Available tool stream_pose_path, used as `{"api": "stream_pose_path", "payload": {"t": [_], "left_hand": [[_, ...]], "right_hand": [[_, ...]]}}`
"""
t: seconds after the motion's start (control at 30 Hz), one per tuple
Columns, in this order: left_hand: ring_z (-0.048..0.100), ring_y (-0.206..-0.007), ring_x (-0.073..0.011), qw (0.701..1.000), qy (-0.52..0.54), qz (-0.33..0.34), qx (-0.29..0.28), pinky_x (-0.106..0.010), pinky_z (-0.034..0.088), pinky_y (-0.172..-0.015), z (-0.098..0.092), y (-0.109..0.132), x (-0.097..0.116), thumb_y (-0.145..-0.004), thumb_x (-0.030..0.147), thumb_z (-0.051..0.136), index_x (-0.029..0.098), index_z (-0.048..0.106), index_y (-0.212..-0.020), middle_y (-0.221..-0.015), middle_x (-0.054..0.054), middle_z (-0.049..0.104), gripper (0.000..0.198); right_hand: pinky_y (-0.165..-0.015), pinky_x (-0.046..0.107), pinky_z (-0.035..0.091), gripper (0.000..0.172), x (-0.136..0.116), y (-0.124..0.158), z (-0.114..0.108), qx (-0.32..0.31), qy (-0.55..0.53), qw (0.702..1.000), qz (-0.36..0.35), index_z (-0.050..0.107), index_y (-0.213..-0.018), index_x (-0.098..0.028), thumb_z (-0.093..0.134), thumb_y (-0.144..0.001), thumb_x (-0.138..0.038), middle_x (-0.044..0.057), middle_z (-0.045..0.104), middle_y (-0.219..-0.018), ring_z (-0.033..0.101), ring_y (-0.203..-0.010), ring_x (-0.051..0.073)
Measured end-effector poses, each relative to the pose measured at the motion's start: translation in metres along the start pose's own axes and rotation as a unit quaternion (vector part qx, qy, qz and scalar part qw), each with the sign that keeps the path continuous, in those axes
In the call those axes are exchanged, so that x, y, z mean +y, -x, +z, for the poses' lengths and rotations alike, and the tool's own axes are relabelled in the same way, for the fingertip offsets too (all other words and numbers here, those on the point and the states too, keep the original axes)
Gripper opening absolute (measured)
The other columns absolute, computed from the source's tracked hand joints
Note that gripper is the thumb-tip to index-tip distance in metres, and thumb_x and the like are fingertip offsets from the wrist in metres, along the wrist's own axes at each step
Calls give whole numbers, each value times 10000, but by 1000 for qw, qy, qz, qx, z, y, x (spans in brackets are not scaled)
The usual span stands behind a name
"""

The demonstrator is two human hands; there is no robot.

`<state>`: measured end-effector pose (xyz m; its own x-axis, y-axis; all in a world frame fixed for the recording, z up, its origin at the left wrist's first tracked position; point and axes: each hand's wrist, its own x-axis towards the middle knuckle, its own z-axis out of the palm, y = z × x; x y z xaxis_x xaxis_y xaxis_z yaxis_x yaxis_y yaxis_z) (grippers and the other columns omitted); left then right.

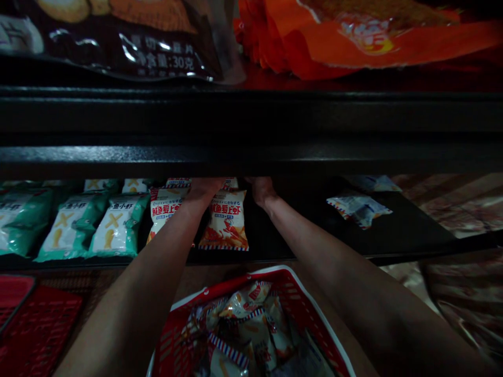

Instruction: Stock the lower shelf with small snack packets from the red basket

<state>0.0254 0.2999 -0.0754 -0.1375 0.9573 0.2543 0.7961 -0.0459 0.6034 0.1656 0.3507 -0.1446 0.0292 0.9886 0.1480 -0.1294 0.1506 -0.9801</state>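
Both my arms reach under a dark shelf edge [251,157] toward the back of a lower shelf [396,235]. My left hand [202,189] is above red-and-white shrimp snack bags [225,220], its fingers hidden behind the shelf edge. Just right of those bags is my right hand [262,191], its fingers also hidden under the edge. Below my arms a red basket [293,280] holds several similar snack bags.
Green-and-white snack bags [118,225] line the lower shelf at left. A lone pale bag [359,209] lies on the shelf at right. A second red basket [39,324] is at lower left. Dark and orange bags [353,36] lie on the upper shelf.
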Motion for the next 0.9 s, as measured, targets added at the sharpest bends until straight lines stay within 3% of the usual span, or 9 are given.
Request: {"api": "stream_pose_path", "payload": {"t": [0.1, 0.17, 0.23, 0.37, 0.43, 0.53, 0.63, 0.77, 0.9], "left_hand": [[444, -1300, -303, 1000, -10, 15, 12, -438, 304, -1094, -27, 18, 18, -858, 389, 461, 185, 496, -1339, -1294, -129, 593, 525], [483, -1262, -302, 999, -25, 17, 16, -433, 346, -1074, -51, 44, 26, -864, 361, 464, 186, 553, -1270, -1230, -128, 623, 451], [494, -1251, -298, 997, -35, 18, 60, -449, 367, -1063, -73, 81, 26, -906, 333, 389, 170, 576, -1226, -1212, -127, 619, 406], [421, -1324, -253, 984, -30, 30, 176, -448, 348, -1101, -89, 156, -8, -939, 367, 329, 209, 510, -1287, -1391, -95, 492, 423], [366, -1365, -255, 982, -24, 3, 186, -454, 347, -1105, -84, 178, -31, -940, 382, 342, 191, 471, -1319, -1459, -119, 414, 444], [355, -1374, -245, 990, -5, 0, 144, -460, 336, -1113, -77, 186, -54, -946, 375, 336, 155, 401, -1370, -1469, -162, 397, 482], [292, -1406, -263, 991, -6, 4, 132, -486, 295, -1131, -77, 177, -59, -937, 366, 357, 109, 324, -1412, -1492, -206, 343, 541], [260, -1415, -299, 992, -7, -7, 125, -529, 293, -1118, -80, 167, -59, -918, 352, 399, 95, 271, -1436, -1491, -231, 331, 592], [303, -1394, -314, 993, -15, 2, 115, -512, 320, -1105, -75, 165, -61, -901, 305, 419, 51, 294, -1417, -1451, -261, 378, 588]], "right_hand": [[-1046, 512, 408, 403, -5, 10, -11, 50, 1, 998, 24, 667, -1024, -240, 418, -833, -494, 44, 699, -1068, 578, -1167, 254], [-1051, 511, 403, 398, -15, 27, -17, 69, 16, 997, -8, 665, -996, -253, 405, -840, -510, 42, 689, -1084, 582, -1161, 255], [-1052, 503, 402, 392, -32, 53, -18, 57, 40, 995, -76, 660, -996, -263, 430, -837, -538, 46, 666, -1138, 573, -1171, 260], [-1085, 462, 373, 443, -73, 121, 3, 13, 61, 992, -111, 645, -1088, -276, 364, -902, -563, 46, 624, -1243, 530, -1233, 244], [-1087, 460, 378, 490, -87, 153, 23, -29, 30, 996, -78, 595, -1202, -293, 343, -907, -592, 39, 587, -1311, 501, -1271, 245], [-1143, 455, 310, 577, -96, 186, 57, -96, 38, 995, 8, 529, -1309, -290, 339, -890, -639, 33, 508, -1408, 424, -1340, 241], [-1184, 449, 227, 666, -94, 198, 85, -131, 82, 985, 70, 460, -1376, -295, 337, -856, -693, 20, 435, -1468, 323, -1403, 233], [-1205, 410, 162, 738, -88, 189, 109, -144, 133, 976, 97, 368, -1437, -259, 310, -851, -705, 20, 344, -1522, 246, -1435, 207], [-1207, 390, 128, 729, -85, 171, 123, -144, 190, 965, 112, 271, -1478, -156, 290, -902, -602, 73, 263, -1554, 193, -1451, 204]]}}
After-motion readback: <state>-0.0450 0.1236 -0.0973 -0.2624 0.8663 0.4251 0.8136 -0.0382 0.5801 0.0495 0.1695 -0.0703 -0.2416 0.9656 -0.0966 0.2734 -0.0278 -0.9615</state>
